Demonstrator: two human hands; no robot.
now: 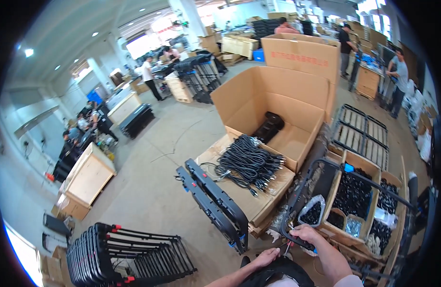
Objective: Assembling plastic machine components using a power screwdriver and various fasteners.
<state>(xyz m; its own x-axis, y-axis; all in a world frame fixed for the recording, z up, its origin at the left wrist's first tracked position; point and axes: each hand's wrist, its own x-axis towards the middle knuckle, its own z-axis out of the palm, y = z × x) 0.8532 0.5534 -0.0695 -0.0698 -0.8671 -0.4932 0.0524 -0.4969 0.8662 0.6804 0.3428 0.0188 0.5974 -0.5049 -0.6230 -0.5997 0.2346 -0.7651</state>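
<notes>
At 7 o'clock, black frames (129,253) are stacked. At 5 o'clock, the left hand (268,257) is seen with its fingers bent; whether something is pinched, it cannot be told. At 4 o'clock, the black tubular frame (292,204) is gripped by the right hand's (304,233) closed fingers, near a carton (336,186) of small black parts (352,195).

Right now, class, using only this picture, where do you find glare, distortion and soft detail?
Head view: glare whitens the window and lamp; head view: fisheye distortion tilts the left crate, with black around the rim; head view: distant workers look soft, the nearer cables clearer.
</notes>
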